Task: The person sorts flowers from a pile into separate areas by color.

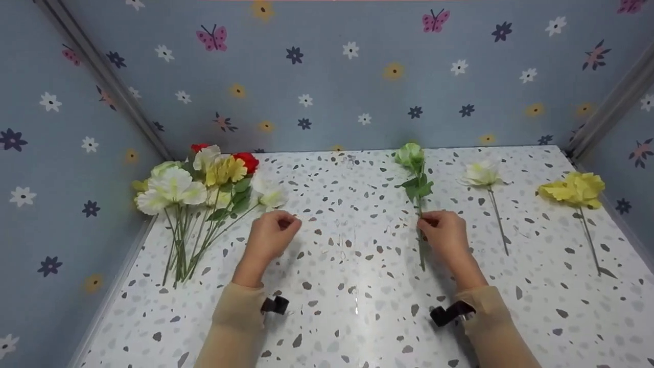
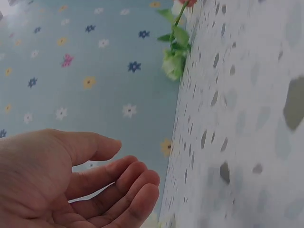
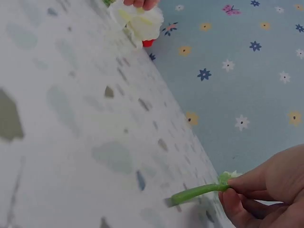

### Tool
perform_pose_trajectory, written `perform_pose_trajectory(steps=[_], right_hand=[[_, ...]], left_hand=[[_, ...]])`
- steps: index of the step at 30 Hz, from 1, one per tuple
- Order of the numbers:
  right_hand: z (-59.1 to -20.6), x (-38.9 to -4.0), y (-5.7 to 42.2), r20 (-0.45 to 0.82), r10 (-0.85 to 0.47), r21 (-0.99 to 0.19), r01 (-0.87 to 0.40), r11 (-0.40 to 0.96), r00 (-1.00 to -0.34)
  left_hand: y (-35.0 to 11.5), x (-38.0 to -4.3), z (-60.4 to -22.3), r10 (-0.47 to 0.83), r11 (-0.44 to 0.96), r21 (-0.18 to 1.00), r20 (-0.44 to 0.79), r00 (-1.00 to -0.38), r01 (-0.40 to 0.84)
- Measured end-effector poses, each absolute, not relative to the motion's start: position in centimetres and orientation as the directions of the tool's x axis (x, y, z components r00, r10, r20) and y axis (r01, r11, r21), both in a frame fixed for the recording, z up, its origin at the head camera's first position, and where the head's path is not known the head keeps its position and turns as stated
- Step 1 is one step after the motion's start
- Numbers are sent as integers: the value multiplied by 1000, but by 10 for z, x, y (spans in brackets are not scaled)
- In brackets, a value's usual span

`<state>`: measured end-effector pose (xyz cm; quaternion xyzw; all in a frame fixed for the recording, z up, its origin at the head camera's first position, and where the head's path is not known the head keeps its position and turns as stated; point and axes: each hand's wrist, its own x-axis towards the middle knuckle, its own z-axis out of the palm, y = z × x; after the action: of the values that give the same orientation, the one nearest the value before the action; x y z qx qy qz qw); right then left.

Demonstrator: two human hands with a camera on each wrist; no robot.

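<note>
My right hand (image 1: 445,232) pinches the stem of a pale green flower (image 1: 410,156) between thumb and fingertips. The stem's lower end (image 3: 190,194) sticks out past the fingers, close over the table, in the right wrist view. Green leaves (image 1: 416,187) sit partway up that stem. My left hand (image 1: 271,234) holds nothing; its fingers are loosely bent, with the thumb apart from them in the left wrist view. It is nearest to a white flower (image 1: 268,193) at the right side of a bunch of flowers (image 1: 173,189) lying on the left.
A white flower with a yellowish middle (image 1: 483,174) lies right of my right hand, and a yellow flower (image 1: 575,190) lies farther right. The speckled white table (image 1: 352,317) meets patterned blue walls (image 1: 332,92) at the back and sides. Red flowers (image 1: 246,162) show within the left bunch.
</note>
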<state>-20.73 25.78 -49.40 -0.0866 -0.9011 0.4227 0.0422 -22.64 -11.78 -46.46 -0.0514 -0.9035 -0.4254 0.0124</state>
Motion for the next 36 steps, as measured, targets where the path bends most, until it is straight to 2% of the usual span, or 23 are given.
perform_pose_trajectory(steps=[3, 10, 17, 21, 30, 36], right_hand=[[-499, -205, 259, 33, 203, -740, 113, 663, -979], [-502, -203, 260, 112, 173, -701, 46, 712, -978], [-498, -204, 264, 91, 139, -723, 30, 690, -986], [-499, -204, 264, 58, 140, -727, 54, 684, -988], [-497, -204, 264, 45, 133, -739, 57, 671, -990], [-499, -205, 264, 40, 133, -744, 59, 666, -990]], left_hand=[[-143, -231, -463, 21, 671, 737, 85, -996, 77], [-202, -232, -460, -99, 728, 684, 47, -994, -40], [-242, -227, -458, -221, 767, 633, 106, -969, -106], [-255, -225, -461, -261, 770, 620, 88, -961, -152], [-264, -225, -468, -209, 814, 559, 28, -978, -158], [-264, -224, -470, -131, 830, 535, -82, -988, -155]])
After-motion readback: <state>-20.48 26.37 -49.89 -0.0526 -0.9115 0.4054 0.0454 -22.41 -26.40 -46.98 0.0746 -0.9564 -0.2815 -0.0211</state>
